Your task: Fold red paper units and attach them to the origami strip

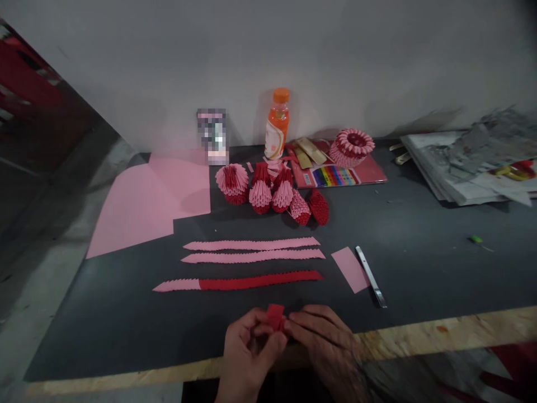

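A small folded piece of red paper [276, 315] is held near the table's front edge. My left hand [251, 347] pinches it between thumb and fingers. My right hand [325, 338] meets it from the right, its fingertips pressed together at the paper's lower right side. Beyond my hands lies a chained paper strip, part pink and part red [260, 281]. Two pink chained strips [251, 244] lie side by side behind it. To the right are a small pink paper rectangle [351, 270] and a silver closed cutter-like tool [371, 277].
Red and pink folded-paper pieces [260, 193] stand at the back, near an orange drink bottle [277, 126] and a blurred-out upright object [213, 136]. Pink sheets [142, 196] lie left. A round paper piece [351, 146] rests on a red packet [369, 173]; stacked papers [444, 173] are right.
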Motion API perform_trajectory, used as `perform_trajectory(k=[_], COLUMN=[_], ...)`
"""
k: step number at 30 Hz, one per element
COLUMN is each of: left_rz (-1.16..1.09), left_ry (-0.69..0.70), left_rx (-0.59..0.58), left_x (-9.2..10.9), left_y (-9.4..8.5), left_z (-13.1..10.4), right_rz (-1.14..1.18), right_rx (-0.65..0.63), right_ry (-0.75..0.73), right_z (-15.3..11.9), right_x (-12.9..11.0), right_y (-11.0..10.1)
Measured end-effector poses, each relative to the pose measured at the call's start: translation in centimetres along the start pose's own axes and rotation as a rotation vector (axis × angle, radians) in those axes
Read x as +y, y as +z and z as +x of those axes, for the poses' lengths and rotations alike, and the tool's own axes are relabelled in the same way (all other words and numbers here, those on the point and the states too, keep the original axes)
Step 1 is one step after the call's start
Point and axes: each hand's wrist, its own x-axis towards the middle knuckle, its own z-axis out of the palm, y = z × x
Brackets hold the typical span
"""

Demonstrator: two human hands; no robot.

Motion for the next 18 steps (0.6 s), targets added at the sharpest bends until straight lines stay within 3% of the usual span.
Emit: perform_trajectory(k=[4, 7, 11, 18], left_rz=[0.064, 0.152, 0.205, 0.252], left_ry=[0.027, 0.108, 0.214, 0.297], left_rx=[-0.035, 0.031, 0.142, 0.203], left_x=[0.8, 1.4, 2.1, 2.4], left_y=[0.2, 0.6, 1.5, 2.1], left_z=[-0.2, -0.2, -0.3, -0.1], right_rz=[0.07, 0.079, 0.032, -0.071], right_rx=[0.03, 0.039, 0.036, -0.013], right_ry=[0.176, 0.26, 0.26, 0.22], right_z=[0.8, 1.0, 0.8, 1.7], right_x=[-0.4, -0.8, -1.3, -2.0], right_y=[0.2, 0.4, 0.2, -0.8])
